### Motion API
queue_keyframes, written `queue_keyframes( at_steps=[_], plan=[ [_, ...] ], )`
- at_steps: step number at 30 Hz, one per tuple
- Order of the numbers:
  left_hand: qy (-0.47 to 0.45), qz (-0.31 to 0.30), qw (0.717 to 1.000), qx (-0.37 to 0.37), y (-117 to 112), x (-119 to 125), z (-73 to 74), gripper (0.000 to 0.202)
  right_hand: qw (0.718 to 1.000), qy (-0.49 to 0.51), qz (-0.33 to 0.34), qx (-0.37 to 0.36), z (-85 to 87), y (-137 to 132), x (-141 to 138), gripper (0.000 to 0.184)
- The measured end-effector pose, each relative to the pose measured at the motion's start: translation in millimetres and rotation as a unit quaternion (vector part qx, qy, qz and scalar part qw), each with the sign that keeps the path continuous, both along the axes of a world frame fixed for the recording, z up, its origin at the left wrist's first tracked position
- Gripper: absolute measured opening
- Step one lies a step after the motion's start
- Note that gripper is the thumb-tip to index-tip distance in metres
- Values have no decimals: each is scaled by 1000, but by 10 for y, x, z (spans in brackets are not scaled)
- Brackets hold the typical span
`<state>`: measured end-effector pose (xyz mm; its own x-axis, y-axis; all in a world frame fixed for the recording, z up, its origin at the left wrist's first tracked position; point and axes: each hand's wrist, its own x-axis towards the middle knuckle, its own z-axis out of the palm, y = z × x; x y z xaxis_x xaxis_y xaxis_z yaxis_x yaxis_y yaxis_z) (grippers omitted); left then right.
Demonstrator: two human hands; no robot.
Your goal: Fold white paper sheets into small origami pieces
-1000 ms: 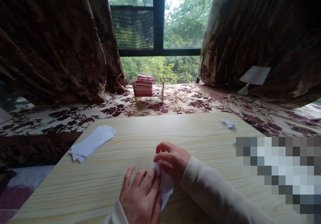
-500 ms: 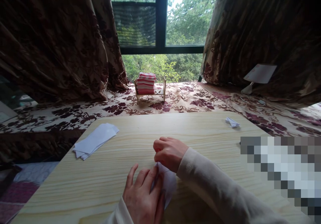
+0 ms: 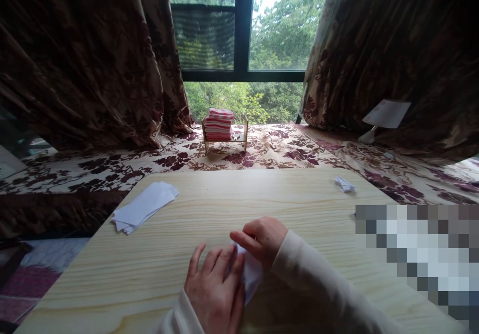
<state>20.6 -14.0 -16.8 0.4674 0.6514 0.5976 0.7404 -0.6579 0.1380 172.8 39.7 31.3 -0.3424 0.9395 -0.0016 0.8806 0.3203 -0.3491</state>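
A white piece of paper [image 3: 253,274] lies slanted on the wooden table near its front, partly covered by both hands. My left hand [image 3: 213,284] rests over the paper's left side, its fingers spread and stretched forward. At the paper's far end is my right hand [image 3: 262,239], its fingers curled in and the index finger reaching to the paper's tip. Its thumb and the exact grip are mostly hidden. Farther off on the left lies a loose stack of white paper strips [image 3: 145,206]. A small folded white paper piece [image 3: 344,184] sits at the far right.
The pale wooden table [image 3: 209,194] has rounded far corners. Beyond it, a flower-patterned cloth covers a window ledge bearing a small wooden rack [image 3: 228,144] with striped folded cloths [image 3: 218,125] and a white lamp [image 3: 387,113]. Dark curtains hang on both sides. A blurred-out patch covers the right.
My right hand has shifted slightly right and nearer to me, its index finger now extended to the paper's tip. My left hand stays almost where it was. The view has shifted slightly.
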Motion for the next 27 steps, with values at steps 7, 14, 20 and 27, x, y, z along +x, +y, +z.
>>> queue_keyframes(
  at_steps=[7, 14, 20, 27],
  plan=[
    [-90, -9, 995, -34, 15, -56, 80, 29, 1000, -20, -5, -6, -114, 33, -37, 24],
    [25, -6, 999, -47, 287, -130, 164, 27, 999, -18, -21, -24, -126, 29, -46, 23],
    [65, -54, 996, -8, 283, -182, 186, 23, 998, -40, -29, -30, -114, 24, -88, 23],
    [90, -54, 994, -22, 196, -220, 255, 20, 998, -46, -34, -39, -137, 44, -84, 22]
  ],
)
